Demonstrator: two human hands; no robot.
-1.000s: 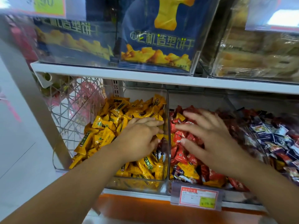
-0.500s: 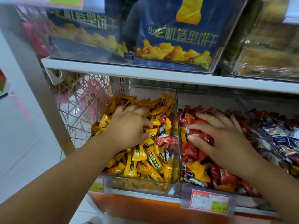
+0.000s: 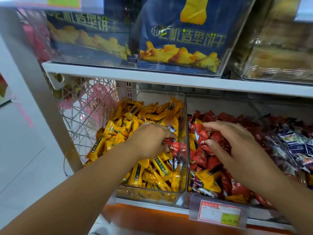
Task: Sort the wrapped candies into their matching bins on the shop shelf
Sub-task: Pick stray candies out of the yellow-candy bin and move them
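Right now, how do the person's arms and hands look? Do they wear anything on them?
Nothing is worn. The left forearm and the right forearm are bare up to the edge of the picture: no sleeves show. The left hand and the right hand have no gloves, and no ring, watch or bracelet is visible. The nails that show are short and look unpainted.

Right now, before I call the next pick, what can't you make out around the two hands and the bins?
- Head view: the fingers of the left hand are tucked behind its own knuckles, so a grip on the red candy is unclear.
- Price tag: print blurred, unreadable.
- Blue-wrapped candies: cut off by the right edge.
- Right hand covers the candies beneath it.
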